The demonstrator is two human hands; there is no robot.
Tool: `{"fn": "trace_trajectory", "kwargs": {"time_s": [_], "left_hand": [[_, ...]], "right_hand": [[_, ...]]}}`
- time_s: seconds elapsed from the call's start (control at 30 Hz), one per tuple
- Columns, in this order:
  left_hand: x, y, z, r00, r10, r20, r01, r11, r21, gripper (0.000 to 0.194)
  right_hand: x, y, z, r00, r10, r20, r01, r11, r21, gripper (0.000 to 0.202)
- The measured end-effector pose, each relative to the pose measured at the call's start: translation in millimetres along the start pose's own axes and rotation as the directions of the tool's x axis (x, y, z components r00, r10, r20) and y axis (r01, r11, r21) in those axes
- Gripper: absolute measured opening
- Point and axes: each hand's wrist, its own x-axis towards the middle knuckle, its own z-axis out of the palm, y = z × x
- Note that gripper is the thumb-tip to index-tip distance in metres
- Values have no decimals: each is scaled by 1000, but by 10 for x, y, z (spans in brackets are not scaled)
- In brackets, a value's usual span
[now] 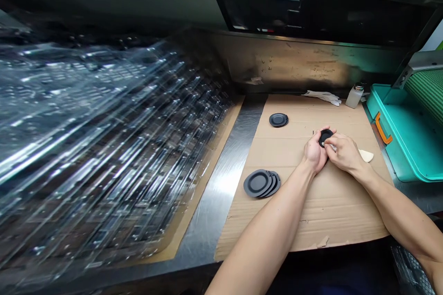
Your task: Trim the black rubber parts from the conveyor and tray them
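My left hand (314, 153) holds a small round black disc (325, 136) with a raised rim, its fingers curled around the edge. Over the disc's near side, my right hand (344, 152) pinches something small and whitish against it; what that is I cannot make out. A cream-coloured piece (366, 156), partly hidden by the right hand, lies on the cardboard sheet (294, 147). Left of my forearm is a fanned stack of dark grey round discs (258, 183). Farther back sits another dark disc or small stack (278, 120).
Stacked clear plastic trays (138, 147) fill the left side. At the back are a white glove (323, 97) and a bottle with a metal cap (354, 97). A teal bin (398, 156) with an orange handle (382, 129) stands right, beside a green mesh surface (427, 92).
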Motion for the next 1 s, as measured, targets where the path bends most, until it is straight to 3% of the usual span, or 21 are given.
{"fn": "trace_trajectory", "kwargs": {"time_s": [0.07, 0.17, 0.27, 0.33, 0.77, 0.9, 1.0], "left_hand": [[1, -2, -1, 1000, -1, -13, 1, 1000, -9, 34], [2, 2, -5, 1000, -17, -7, 17, 1000, -11, 33], [4, 18, -12, 999, -39, 6, 39, 999, -3, 33], [7, 33, -15, 999, -46, -2, 46, 999, -4, 33], [37, 66, -19, 995, -100, -17, 99, 992, -77, 36], [32, 46, 7, 994, -110, -16, 108, 989, -97, 39], [23, 5, 27, 993, -115, -3, 115, 992, -52, 40]], "right_hand": [[10, 61, -28, 999, 31, -15, -31, 999, -34, 22], [29, 232, -129, 976, 133, -173, -143, 989, -47, 25], [44, 375, -239, 919, 176, -351, -149, 983, 103, 25], [48, 418, -285, 897, 195, -396, -129, 974, 187, 24], [25, 219, -356, 966, 198, -168, -163, 966, 201, 17], [27, 152, -237, 987, 112, -118, -91, 981, 170, 17], [40, 103, -108, 992, 85, -91, -81, 996, 48, 22]]}}
